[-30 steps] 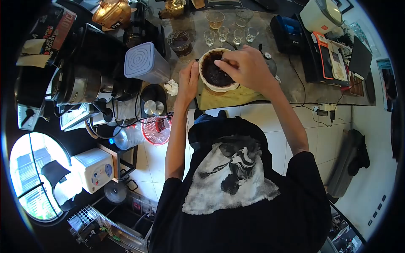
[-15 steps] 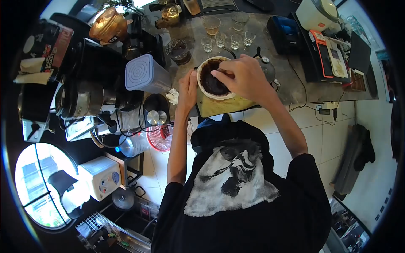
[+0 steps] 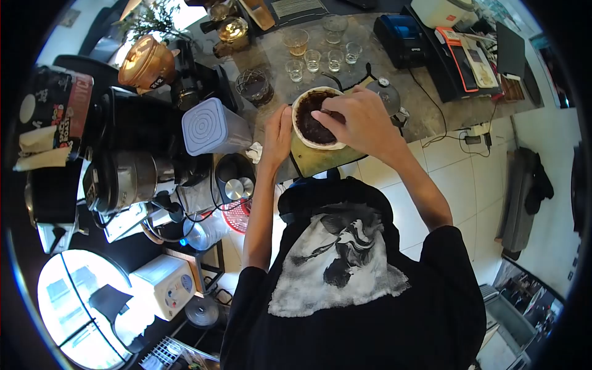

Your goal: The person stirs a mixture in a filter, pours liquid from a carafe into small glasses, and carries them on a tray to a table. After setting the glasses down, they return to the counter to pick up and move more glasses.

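A white-rimmed coffee filter (image 3: 298, 137) with dark, wet-looking grounds (image 3: 312, 128) inside stands at the near edge of the counter. My left hand (image 3: 279, 132) is at its left side, fingers together against the rim. My right hand (image 3: 361, 123) reaches over the right rim, thumb and fingers pinched above the grounds. Whatever the pinch holds is hidden by the fingers. A yellow-green cloth (image 3: 317, 161) lies under and in front of the filter. Just behind the right hand is a metal kettle (image 3: 387, 98) with a dial thermometer on its lid, partly covered by that hand.
Several small glasses (image 3: 312, 60) stand beyond the filter. A glass server of dark liquid (image 3: 255, 91) and a lidded plastic container (image 3: 213, 129) are on the left, beside a crumpled tissue (image 3: 254, 152). A black printer (image 3: 404, 43) sits at back right; a cable (image 3: 441, 117) hangs over the edge.
The camera view has turned and shifted slightly. My right hand, still pinched, has moved a little within the filter. My left hand stays at the rim.
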Motion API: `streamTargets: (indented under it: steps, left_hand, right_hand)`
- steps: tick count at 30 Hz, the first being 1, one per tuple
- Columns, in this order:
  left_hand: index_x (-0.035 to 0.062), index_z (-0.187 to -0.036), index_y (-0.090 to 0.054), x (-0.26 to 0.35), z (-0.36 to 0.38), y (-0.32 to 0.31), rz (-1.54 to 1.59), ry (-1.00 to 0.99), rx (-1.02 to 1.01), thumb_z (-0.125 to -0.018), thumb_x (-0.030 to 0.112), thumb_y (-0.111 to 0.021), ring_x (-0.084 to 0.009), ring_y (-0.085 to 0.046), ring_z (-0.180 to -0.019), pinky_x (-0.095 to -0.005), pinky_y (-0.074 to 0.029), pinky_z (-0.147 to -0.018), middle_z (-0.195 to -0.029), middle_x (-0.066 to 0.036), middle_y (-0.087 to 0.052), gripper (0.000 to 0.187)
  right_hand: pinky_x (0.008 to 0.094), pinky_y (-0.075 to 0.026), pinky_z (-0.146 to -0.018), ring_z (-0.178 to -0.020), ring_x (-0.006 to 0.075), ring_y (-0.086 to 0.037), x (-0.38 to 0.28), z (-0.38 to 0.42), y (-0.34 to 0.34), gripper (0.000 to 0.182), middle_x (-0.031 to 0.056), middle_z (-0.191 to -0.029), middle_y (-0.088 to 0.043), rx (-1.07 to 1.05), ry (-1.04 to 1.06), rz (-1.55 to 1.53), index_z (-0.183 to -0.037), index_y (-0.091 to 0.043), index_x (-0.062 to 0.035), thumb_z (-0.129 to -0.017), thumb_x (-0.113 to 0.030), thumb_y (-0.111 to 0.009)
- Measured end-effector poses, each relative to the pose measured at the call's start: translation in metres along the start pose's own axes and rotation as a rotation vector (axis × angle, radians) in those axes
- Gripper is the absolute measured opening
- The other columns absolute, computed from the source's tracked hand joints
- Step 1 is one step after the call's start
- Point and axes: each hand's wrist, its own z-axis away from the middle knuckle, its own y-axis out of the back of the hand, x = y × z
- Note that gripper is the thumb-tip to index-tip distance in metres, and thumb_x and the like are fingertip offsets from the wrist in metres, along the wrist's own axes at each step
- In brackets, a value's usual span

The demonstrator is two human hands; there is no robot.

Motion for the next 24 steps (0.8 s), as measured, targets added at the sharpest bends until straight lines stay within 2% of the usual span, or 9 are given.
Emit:
streamTargets:
  steps: [9,11,18,20,24]
  left_hand:
    - [-0.0034,-0.087,-0.050,-0.009,-0.012,0.010,0.039,0.011,-0.121,-0.106,0.024,-0.040,-0.0183,-0.040,-0.065,-0.0354,-0.038,-0.062,-0.068,-0.012,-0.043,0.035]
    - [-0.0042,-0.089,-0.052,-0.010,-0.013,0.010,-0.016,-0.062,-0.112,-0.105,0.025,-0.041,-0.0223,-0.043,-0.063,-0.0373,-0.039,-0.062,-0.068,-0.015,-0.046,0.035]
    - [-0.0068,-0.097,-0.057,-0.013,-0.018,0.014,-0.038,-0.058,-0.148,-0.104,0.027,-0.043,-0.0278,-0.049,-0.061,-0.0393,-0.041,-0.062,-0.070,-0.020,-0.053,0.037]
    - [-0.0076,-0.098,-0.058,-0.014,-0.020,0.014,-0.046,0.001,-0.190,-0.104,0.027,-0.044,-0.0322,-0.051,-0.064,-0.0398,-0.041,-0.063,-0.074,-0.022,-0.056,0.038]
    - [-0.0071,-0.096,-0.057,-0.018,-0.020,0.011,-0.063,-0.070,-0.139,-0.104,0.027,-0.043,-0.0385,-0.051,-0.067,-0.0413,-0.041,-0.064,-0.076,-0.024,-0.057,0.038]
  right_hand:
    - [0.0382,-0.047,-0.068,-0.061,0.0296,-0.062,-0.003,-0.001,0.006,0.022,0.0076,-0.064,-0.066,0.090,-0.162,0.163,-0.076,-0.070,-0.0089,-0.085,-0.029,-0.070]
    - [0.0389,-0.047,-0.066,-0.060,0.0299,-0.062,-0.009,0.009,0.007,0.022,0.0068,-0.061,-0.065,0.077,-0.223,0.089,-0.075,-0.070,-0.0094,-0.085,-0.029,-0.070]
    - [0.0399,-0.047,-0.066,-0.060,0.0321,-0.060,-0.019,-0.005,-0.002,0.022,0.0079,-0.060,-0.063,0.069,-0.224,0.042,-0.075,-0.071,-0.0092,-0.085,-0.029,-0.070]
    - [0.0401,-0.047,-0.066,-0.059,0.0331,-0.059,-0.016,-0.009,0.000,0.023,0.0091,-0.060,-0.063,0.099,-0.283,0.166,-0.073,-0.069,-0.0090,-0.085,-0.029,-0.070]
    - [0.0405,-0.047,-0.066,-0.060,0.0335,-0.060,-0.024,0.000,0.005,0.025,0.0102,-0.059,-0.062,0.101,-0.295,0.239,-0.071,-0.069,-0.0085,-0.086,-0.029,-0.069]
